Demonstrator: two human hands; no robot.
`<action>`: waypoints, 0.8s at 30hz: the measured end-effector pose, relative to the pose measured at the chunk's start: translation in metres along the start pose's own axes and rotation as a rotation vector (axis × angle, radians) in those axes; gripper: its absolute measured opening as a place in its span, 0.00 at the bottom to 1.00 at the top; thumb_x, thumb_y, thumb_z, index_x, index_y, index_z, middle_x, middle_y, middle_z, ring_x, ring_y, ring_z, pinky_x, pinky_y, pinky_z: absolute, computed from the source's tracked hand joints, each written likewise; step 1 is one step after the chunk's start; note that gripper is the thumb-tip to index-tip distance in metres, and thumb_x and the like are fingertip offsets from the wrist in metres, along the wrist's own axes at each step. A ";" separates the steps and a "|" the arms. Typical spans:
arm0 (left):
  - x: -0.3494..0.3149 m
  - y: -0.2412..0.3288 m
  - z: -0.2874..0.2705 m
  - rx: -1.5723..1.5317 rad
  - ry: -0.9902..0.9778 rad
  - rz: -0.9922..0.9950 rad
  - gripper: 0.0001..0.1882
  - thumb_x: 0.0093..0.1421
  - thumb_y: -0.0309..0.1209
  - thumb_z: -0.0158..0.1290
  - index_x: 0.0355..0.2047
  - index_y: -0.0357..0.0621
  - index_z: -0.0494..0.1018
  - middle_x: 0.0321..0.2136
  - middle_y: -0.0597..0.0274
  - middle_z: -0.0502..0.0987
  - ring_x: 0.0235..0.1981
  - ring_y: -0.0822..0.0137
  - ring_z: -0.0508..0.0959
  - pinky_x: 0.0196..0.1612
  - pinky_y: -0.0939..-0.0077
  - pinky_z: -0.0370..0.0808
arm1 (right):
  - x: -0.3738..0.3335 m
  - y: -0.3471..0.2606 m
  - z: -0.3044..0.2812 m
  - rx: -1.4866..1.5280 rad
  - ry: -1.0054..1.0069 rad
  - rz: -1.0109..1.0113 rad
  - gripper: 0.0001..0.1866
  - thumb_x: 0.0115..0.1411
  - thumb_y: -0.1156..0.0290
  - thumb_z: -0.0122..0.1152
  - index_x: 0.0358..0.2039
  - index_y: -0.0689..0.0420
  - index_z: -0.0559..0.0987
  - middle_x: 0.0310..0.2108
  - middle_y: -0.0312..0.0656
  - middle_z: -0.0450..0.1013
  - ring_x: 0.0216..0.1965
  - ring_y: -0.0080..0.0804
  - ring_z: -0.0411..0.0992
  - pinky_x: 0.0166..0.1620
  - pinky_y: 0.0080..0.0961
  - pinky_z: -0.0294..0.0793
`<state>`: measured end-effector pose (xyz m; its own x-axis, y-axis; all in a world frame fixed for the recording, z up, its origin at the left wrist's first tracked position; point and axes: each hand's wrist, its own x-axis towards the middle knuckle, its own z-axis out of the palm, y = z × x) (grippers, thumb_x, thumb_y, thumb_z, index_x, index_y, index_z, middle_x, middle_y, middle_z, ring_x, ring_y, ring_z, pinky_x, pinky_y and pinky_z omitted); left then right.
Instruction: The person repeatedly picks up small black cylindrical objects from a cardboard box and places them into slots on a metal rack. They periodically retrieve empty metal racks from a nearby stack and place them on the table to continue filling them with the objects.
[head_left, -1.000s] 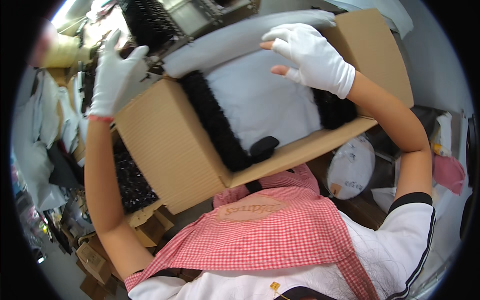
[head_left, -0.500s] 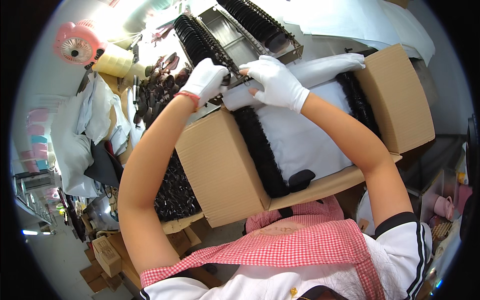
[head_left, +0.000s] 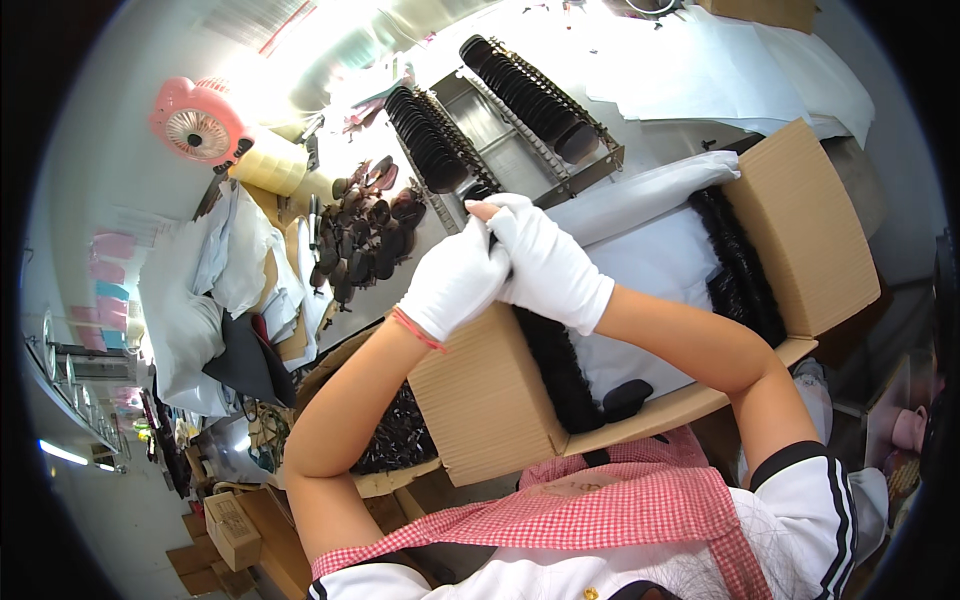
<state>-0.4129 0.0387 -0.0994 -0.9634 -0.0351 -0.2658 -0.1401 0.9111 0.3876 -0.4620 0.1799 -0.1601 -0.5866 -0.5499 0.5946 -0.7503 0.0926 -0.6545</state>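
My left hand [head_left: 455, 278] and my right hand [head_left: 552, 258], both in white gloves, meet over the near left corner of the rack. Their fingers are closed and pressed together; what they hold, if anything, is mostly hidden, with only a dark sliver showing between the gloves. Right beyond the fingertips is the metal rack [head_left: 490, 122], which carries a left row of dark lenses [head_left: 425, 135] and a right row of dark lenses [head_left: 530, 100]. Below my right forearm stands an open cardboard box [head_left: 490, 400], lined with white sheet [head_left: 625, 300] and edged inside by rows of black pieces [head_left: 745, 265].
Left of the rack lies a pile of loose dark lenses [head_left: 375, 235]. A pink fan [head_left: 203, 122] and a yellow tape roll [head_left: 272, 165] stand farther left. A container of dark pieces [head_left: 400, 435] sits beside the box. White sheets [head_left: 710, 75] cover the back right.
My hands have come together, the left moving right and toward me from the lens row, the right closing in beside it. The whole view has shifted slightly.
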 end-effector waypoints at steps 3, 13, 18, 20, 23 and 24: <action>0.007 -0.017 -0.030 -0.204 -0.337 0.143 0.33 0.58 0.50 0.53 0.47 0.27 0.70 0.39 0.37 0.79 0.45 0.52 0.80 0.52 0.66 0.73 | 0.005 0.016 -0.005 0.032 -0.074 0.079 0.26 0.47 0.70 0.70 0.48 0.55 0.75 0.43 0.47 0.70 0.48 0.45 0.72 0.51 0.33 0.75; 0.124 -0.111 -0.040 0.052 0.257 -0.041 0.46 0.51 0.51 0.65 0.57 0.24 0.63 0.50 0.30 0.73 0.55 0.44 0.74 0.58 0.62 0.71 | 0.026 0.090 -0.040 0.060 -0.297 0.135 0.16 0.48 0.71 0.69 0.40 0.51 0.79 0.40 0.40 0.76 0.46 0.39 0.74 0.52 0.31 0.75; 0.136 -0.111 -0.030 0.167 0.154 0.056 0.32 0.56 0.45 0.61 0.48 0.27 0.67 0.40 0.37 0.76 0.45 0.48 0.78 0.48 0.62 0.74 | 0.031 0.103 -0.046 0.182 -0.347 0.104 0.18 0.47 0.72 0.68 0.41 0.52 0.80 0.41 0.38 0.79 0.45 0.38 0.76 0.53 0.29 0.74; 0.141 -0.106 -0.023 0.615 0.029 0.266 0.20 0.58 0.38 0.60 0.43 0.33 0.72 0.34 0.45 0.75 0.42 0.55 0.77 0.40 0.62 0.74 | 0.032 0.106 -0.046 0.207 -0.355 0.111 0.19 0.48 0.72 0.68 0.43 0.51 0.80 0.42 0.39 0.79 0.46 0.37 0.75 0.53 0.28 0.74; 0.143 -0.093 -0.017 0.448 0.159 0.263 0.14 0.60 0.32 0.55 0.42 0.36 0.69 0.29 0.46 0.75 0.34 0.51 0.79 0.36 0.62 0.77 | 0.030 0.104 -0.044 0.192 -0.355 0.069 0.21 0.48 0.73 0.67 0.45 0.52 0.79 0.44 0.40 0.78 0.48 0.38 0.75 0.55 0.29 0.73; 0.140 -0.087 -0.018 0.430 0.118 0.174 0.15 0.60 0.32 0.54 0.43 0.37 0.68 0.29 0.45 0.76 0.33 0.49 0.79 0.37 0.61 0.77 | 0.030 0.102 -0.043 0.172 -0.330 0.094 0.21 0.48 0.73 0.67 0.46 0.53 0.79 0.45 0.41 0.77 0.49 0.38 0.75 0.55 0.29 0.73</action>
<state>-0.5397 -0.0531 -0.1541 -0.9871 0.1092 -0.1173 0.1088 0.9940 0.0102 -0.5698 0.2088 -0.1889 -0.4994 -0.7859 0.3647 -0.6195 0.0296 -0.7844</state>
